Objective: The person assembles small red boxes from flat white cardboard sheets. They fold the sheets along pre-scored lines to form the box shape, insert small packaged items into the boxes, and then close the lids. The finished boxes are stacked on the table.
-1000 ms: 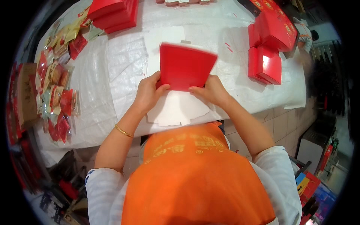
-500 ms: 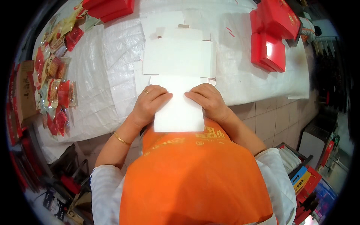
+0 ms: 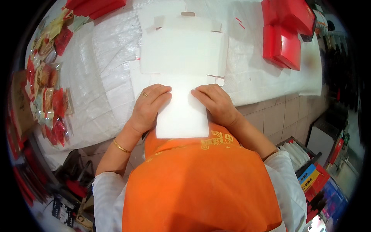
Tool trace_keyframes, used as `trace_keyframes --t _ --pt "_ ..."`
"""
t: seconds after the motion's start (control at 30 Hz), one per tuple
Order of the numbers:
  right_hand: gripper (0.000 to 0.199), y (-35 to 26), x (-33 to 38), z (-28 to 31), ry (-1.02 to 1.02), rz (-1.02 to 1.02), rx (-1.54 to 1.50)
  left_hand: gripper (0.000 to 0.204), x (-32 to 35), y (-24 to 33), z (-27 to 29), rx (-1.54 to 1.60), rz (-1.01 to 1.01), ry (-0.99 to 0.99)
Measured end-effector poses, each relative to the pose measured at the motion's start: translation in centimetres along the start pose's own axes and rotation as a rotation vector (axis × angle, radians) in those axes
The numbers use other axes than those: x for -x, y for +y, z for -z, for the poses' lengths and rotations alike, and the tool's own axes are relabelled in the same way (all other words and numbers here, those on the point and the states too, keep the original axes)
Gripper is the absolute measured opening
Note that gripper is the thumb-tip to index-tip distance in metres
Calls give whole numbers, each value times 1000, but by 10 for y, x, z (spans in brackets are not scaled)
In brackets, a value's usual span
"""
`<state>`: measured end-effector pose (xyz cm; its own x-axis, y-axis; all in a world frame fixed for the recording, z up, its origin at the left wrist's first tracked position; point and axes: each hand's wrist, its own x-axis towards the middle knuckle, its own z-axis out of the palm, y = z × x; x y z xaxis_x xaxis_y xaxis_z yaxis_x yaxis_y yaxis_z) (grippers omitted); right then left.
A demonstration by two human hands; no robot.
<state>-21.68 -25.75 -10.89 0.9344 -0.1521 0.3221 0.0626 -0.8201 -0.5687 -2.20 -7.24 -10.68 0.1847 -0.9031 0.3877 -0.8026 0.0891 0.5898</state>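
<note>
Head view: both hands (image 3: 148,108) (image 3: 216,102) press flat white cardboard blank (image 3: 181,54).

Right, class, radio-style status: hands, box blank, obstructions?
Left hand and right hand flat on white cardboard blank. Blank unfolded, white side up. Nothing on it.

Two bare forearms come up from the lower edge, elbows spread wide, and angle inward so the hands sit close together. The left hand (image 3: 148,106) lies palm down, fingers together and pointing up and to the right, with a ring on one finger and a thin bracelet at the wrist. The right hand (image 3: 216,102) mirrors it, palm down, fingers flat and pointing up-left.
</note>
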Motion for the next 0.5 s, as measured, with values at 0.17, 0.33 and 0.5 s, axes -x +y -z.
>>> trace_keyframes --t 0.17,0.33,0.5 --pt "37 0 -7 4 -29 -85 14 25 -20 1 6 45 23 -33" --pt "36 7 -19 12 -44 -108 5 28 -28 1 3 26 65 -2" --pt "39 19 -30 23 -115 -124 -72 36 -29 -2 -1 37 111 55"
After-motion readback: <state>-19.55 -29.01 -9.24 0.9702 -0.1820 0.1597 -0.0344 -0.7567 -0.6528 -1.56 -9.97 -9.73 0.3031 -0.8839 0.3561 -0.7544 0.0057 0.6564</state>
